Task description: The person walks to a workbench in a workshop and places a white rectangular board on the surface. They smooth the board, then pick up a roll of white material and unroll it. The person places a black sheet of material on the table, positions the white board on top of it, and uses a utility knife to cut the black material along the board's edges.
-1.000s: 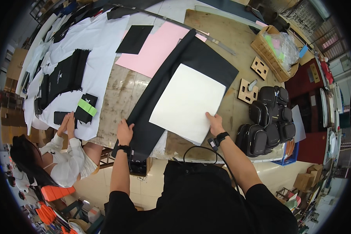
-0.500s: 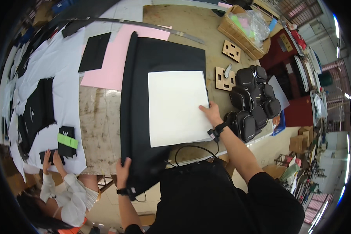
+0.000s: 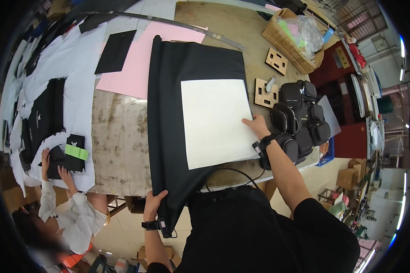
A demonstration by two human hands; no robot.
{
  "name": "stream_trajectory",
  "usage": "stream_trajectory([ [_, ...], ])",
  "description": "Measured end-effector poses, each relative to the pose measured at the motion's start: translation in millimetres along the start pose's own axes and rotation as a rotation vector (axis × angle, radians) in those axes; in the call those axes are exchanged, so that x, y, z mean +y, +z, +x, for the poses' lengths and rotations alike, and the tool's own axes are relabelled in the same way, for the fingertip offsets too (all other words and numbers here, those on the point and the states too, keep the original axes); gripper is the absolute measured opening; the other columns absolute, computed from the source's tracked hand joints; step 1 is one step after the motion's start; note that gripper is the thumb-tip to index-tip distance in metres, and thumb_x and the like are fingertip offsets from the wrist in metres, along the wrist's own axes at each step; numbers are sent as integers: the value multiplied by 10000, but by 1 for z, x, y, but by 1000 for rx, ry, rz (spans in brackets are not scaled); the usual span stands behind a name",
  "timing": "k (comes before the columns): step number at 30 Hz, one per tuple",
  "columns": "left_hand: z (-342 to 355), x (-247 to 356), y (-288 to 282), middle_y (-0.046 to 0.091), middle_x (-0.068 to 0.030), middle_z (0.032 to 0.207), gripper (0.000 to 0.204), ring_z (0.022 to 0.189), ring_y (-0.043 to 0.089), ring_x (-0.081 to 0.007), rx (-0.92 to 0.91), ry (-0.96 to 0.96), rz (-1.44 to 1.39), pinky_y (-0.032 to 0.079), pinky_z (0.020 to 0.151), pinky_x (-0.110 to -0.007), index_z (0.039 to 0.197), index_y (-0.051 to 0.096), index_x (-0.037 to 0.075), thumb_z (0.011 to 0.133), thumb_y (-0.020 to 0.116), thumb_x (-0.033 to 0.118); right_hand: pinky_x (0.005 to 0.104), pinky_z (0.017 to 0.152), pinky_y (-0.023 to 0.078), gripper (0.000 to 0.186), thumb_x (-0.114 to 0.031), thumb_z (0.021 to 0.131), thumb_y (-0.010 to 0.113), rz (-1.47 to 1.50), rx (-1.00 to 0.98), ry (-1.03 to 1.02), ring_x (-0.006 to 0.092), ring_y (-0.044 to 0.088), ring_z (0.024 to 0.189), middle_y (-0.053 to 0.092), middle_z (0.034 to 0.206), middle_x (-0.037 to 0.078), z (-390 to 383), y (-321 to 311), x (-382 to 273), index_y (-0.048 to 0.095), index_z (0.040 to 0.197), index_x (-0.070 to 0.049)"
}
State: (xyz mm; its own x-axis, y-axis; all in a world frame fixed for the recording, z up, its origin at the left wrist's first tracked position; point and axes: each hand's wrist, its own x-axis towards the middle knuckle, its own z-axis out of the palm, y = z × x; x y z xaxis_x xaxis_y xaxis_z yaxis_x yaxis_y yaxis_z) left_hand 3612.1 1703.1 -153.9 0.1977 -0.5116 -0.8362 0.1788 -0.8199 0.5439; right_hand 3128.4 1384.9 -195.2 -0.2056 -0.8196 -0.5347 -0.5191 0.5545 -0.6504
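Note:
A sheet of black material (image 3: 200, 59) lies on the table in front of me, its left side rolled into a long tube. On it rests a stiff white sheet (image 3: 216, 123), slightly tilted. My left hand (image 3: 156, 200) grips the near end of the black roll at the table edge, thumb on top. At the white sheet's right edge, my right hand (image 3: 257, 126) is closed with its thumb on the upper face; the other fingers are partly hidden at the edge. Both wrists carry black straps with small devices, and a cable runs near my right wrist.
Black zipped cases (image 3: 300, 118) pile up at the right, beside two wooden blocks with slots (image 3: 276, 61). A wicker basket (image 3: 289, 43) holds plastic bags. Pink sheet (image 3: 127, 75) and a metal ruler (image 3: 182, 29) lie beyond. At left a co-worker handles black pieces (image 3: 57, 157) on white cloth.
My view has shifted a little, moving the table's contents rightward in it. Both my hands keep their holds. The co-worker's hands have moved apart over the black pieces.

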Motion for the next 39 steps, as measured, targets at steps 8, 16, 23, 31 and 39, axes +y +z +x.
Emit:
stream_trajectory([
  [8, -11, -4, 31, 782, -253, 1105, 584, 1055, 761, -373, 577, 185, 539, 586, 938, -447, 1214, 728, -82, 827, 905, 317, 401, 962, 572, 675, -320, 884, 868, 121, 75, 20, 323, 731, 1144, 718, 1324, 256, -49, 22, 21, 615, 1335, 113],
  [16, -42, -47, 151, 598, -168, 1069, 487, 1036, 593, -388, 773, 704, 572, 508, 897, -501, 1071, 609, 14, 797, 930, 257, 401, 899, 586, 495, -170, 846, 855, 306, -182, -9, 295, 760, 1015, 780, 1123, 216, -98, 33, 92, 681, 1220, 104],
  [23, -37, -76, 229, 583, -236, 1244, 650, 1192, 554, -439, 747, 852, 769, 486, 1016, -518, 1323, 575, -20, 849, 885, 297, 448, 951, 573, 531, -191, 847, 848, -4, -138, -102, 371, 740, 1070, 750, 1165, 259, -110, -1, 58, 654, 1244, 104],
  [31, 43, -27, 198, 472, -199, 1652, 842, 1537, 396, -421, 724, 944, 738, 323, 1265, -536, 1578, 485, 2, 906, 841, 364, 500, 1145, 450, 800, -276, 857, 845, -273, 130, -402, 511, 530, 1327, 479, 1433, 354, -124, 18, 86, 502, 1475, 98],
  [39, 52, -12, 199, 443, -110, 1703, 793, 1593, 337, -372, 633, 912, 681, 253, 1308, -552, 1619, 492, 94, 954, 787, 410, 520, 1146, 457, 825, -225, 891, 815, -534, 129, -506, 494, 482, 1355, 435, 1516, 298, -116, 17, 71, 451, 1586, 31],
])
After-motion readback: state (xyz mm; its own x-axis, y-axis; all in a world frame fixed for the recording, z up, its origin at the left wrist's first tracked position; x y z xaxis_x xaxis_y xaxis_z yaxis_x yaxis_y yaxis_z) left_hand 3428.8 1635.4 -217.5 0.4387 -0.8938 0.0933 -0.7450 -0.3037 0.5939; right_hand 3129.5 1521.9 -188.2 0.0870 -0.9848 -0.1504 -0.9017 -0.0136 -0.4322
